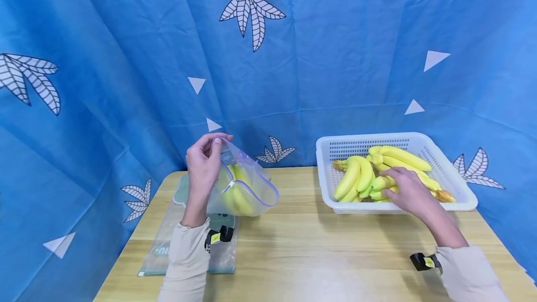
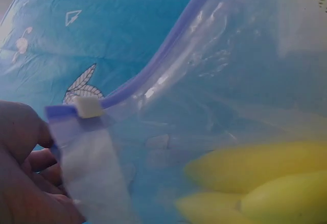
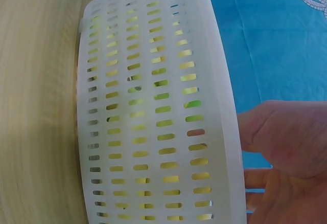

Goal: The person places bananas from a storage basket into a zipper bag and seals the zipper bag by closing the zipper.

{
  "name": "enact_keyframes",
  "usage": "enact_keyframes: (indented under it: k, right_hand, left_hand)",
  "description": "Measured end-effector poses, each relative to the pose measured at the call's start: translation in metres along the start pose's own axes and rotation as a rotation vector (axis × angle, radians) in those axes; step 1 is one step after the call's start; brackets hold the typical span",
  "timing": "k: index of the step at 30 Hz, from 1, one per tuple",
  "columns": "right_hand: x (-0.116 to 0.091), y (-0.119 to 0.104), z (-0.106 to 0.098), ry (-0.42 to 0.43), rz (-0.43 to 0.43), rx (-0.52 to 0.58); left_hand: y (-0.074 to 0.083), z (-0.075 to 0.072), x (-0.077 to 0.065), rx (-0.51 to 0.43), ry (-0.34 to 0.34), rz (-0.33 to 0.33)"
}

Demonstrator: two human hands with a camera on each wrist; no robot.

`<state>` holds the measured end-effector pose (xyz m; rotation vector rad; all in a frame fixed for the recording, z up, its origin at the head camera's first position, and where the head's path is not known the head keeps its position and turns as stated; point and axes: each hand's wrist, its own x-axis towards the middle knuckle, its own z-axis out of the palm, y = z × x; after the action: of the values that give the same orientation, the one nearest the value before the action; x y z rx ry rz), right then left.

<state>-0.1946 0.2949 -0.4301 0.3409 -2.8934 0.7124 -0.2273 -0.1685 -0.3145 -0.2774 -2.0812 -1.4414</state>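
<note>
My left hand [image 1: 204,157] pinches the top corner of a clear zip bag [image 1: 268,185] with a purple rim. The bag's mouth gapes, and yellow bananas [image 1: 238,195] lie inside it. A pale slider [image 2: 88,107] sits on the zip near my left fingers in the left wrist view. Over at the right, my right hand [image 1: 409,190] reaches into a white plastic basket [image 1: 325,171], fingers and thumb spread over several bananas [image 1: 354,178]. In the right wrist view the basket's slotted wall [image 3: 153,127] hides my fingertips, so their contact with the fruit is unclear.
Under the left forearm a flat clear bag [image 1: 161,241] with green print lies on the wooden table [image 1: 310,250]. A blue patterned curtain [image 1: 335,59] hangs behind and beside the table. The basket stands near the back right.
</note>
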Motion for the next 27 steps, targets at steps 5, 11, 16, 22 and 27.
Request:
enact_keyframes:
  k: [5,11,16,22,27]
  right_hand:
    - [-0.003,0.000,0.001,0.019,-0.010,0.000]
    - [-0.001,-0.003,0.002,0.029,-0.011,-0.001]
    - [0.005,-0.001,0.004,0.026,-0.036,-0.020]
    - [0.009,0.003,0.001,-0.007,-0.041,-0.073]
    - [0.011,0.007,-0.004,-0.043,-0.035,-0.081]
  left_hand:
    - [0.002,0.001,0.000,-0.008,-0.009,0.010]
    - [0.001,0.003,-0.002,-0.006,-0.036,-0.008]
    - [-0.002,0.002,-0.004,0.004,-0.018,-0.012]
    - [-0.005,0.005,-0.007,0.020,-0.039,-0.015]
    - [-0.006,0.010,-0.008,0.003,-0.045,-0.032]
